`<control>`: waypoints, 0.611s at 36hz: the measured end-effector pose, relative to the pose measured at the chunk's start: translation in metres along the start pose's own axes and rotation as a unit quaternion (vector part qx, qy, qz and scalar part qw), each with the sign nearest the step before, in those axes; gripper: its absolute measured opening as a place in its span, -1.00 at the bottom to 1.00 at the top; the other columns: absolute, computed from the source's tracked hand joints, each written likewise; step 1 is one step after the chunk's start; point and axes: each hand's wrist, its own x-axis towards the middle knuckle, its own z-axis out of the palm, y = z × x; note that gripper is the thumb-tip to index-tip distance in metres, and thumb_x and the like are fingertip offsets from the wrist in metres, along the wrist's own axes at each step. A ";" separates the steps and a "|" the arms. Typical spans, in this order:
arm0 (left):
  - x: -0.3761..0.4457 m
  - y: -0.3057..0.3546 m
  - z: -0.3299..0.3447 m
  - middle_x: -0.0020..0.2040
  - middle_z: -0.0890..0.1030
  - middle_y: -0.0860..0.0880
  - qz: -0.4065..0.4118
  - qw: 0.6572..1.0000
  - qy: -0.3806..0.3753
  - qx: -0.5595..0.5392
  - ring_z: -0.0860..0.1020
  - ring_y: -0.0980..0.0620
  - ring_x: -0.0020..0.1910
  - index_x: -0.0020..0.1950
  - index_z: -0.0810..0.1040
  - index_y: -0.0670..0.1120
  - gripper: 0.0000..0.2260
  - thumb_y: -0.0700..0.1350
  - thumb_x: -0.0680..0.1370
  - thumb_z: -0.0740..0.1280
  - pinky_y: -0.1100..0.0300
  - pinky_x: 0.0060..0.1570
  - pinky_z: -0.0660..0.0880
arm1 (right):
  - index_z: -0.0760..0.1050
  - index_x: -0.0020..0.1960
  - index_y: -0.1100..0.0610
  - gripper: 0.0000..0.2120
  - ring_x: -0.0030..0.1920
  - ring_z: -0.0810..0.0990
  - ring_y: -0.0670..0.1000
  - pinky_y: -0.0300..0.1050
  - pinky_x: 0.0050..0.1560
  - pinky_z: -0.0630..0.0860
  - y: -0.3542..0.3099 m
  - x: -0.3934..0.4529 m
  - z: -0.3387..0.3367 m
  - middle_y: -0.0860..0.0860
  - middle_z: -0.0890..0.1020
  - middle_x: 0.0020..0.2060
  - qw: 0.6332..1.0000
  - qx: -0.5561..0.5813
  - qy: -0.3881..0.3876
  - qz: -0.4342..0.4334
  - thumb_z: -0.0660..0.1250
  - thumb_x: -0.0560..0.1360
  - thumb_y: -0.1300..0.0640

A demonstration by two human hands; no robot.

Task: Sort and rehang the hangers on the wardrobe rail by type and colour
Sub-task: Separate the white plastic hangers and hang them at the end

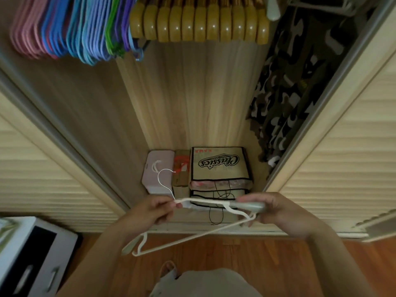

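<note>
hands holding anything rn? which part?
Yes, both hold white hangers. Left hand pinches near the base of the hook; right hand has its grip on the shoulder end.

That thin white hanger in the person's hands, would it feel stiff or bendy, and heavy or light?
Probably light: the white hanger is a thin open frame, and the left hand holds its neck with just a fingertip pinch. Likely a bit springy, since the bars look slender. Its hook is thinner still and would probably bend first.
</note>
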 end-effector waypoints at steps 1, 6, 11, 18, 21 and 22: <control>0.000 -0.001 0.000 -0.32 0.45 -0.05 0.005 1.000 0.013 -0.012 0.33 0.02 -0.33 0.11 0.69 -0.20 -0.69 0.00 0.60 0.31 0.22 -0.27 0.30 | 0.56 0.36 -0.01 -0.41 0.18 0.61 0.25 0.16 0.19 0.54 0.004 -0.002 -0.005 0.05 0.64 0.24 0.999 0.053 0.012 -0.002 0.33 0.48 0.52; -0.001 0.000 0.005 -0.33 0.31 0.02 0.024 0.999 0.037 -0.011 0.24 0.00 -0.29 0.05 0.75 0.05 -0.80 -0.04 0.64 0.31 0.18 -0.26 0.18 | 0.65 -0.07 0.18 -0.43 -0.23 0.55 0.07 -0.12 -0.24 0.51 0.023 -0.003 -0.012 0.20 0.57 -0.18 0.982 0.122 0.147 0.003 0.58 0.27 -0.31; -0.002 0.003 0.009 -0.23 0.42 -0.07 0.067 0.996 0.030 0.047 0.33 -0.05 -0.22 0.06 0.73 0.20 -0.82 0.02 0.63 0.32 0.10 -0.18 0.24 | 0.50 -0.15 0.27 -0.75 -0.46 0.33 -0.03 -0.24 -0.53 0.25 0.024 0.001 -0.002 0.11 0.44 -0.39 0.954 0.205 0.212 0.059 0.32 0.61 0.10; -0.003 -0.003 0.010 -0.14 0.58 -0.24 0.098 0.989 0.014 0.112 0.46 0.01 -0.16 0.08 0.71 0.19 -0.82 0.10 0.59 0.32 0.11 -0.14 0.35 | 0.54 -0.16 0.24 -0.81 -0.52 0.25 -0.12 -0.31 -0.62 0.19 0.030 0.003 -0.004 0.02 0.38 -0.43 0.911 0.320 0.198 0.169 0.32 0.59 0.18; -0.002 0.000 0.015 -0.25 0.50 -0.06 0.095 0.990 0.022 0.106 0.41 0.07 -0.24 0.05 0.71 0.22 -0.83 0.08 0.57 0.33 0.18 -0.22 0.33 | 0.51 -0.08 0.23 -0.85 -0.47 0.33 -0.10 -0.29 -0.57 0.32 0.033 0.004 -0.002 0.04 0.44 -0.39 0.901 0.351 0.214 0.136 0.34 0.58 0.14; -0.001 0.000 0.016 -0.27 0.47 -0.03 0.096 0.989 0.030 0.105 0.39 0.09 -0.27 0.04 0.71 0.21 -0.84 0.06 0.58 0.33 0.23 -0.26 0.29 | 0.54 -0.06 0.25 -0.80 -0.44 0.38 -0.09 -0.27 -0.52 0.39 0.033 0.005 0.000 0.06 0.48 -0.36 0.897 0.363 0.219 0.121 0.33 0.59 0.09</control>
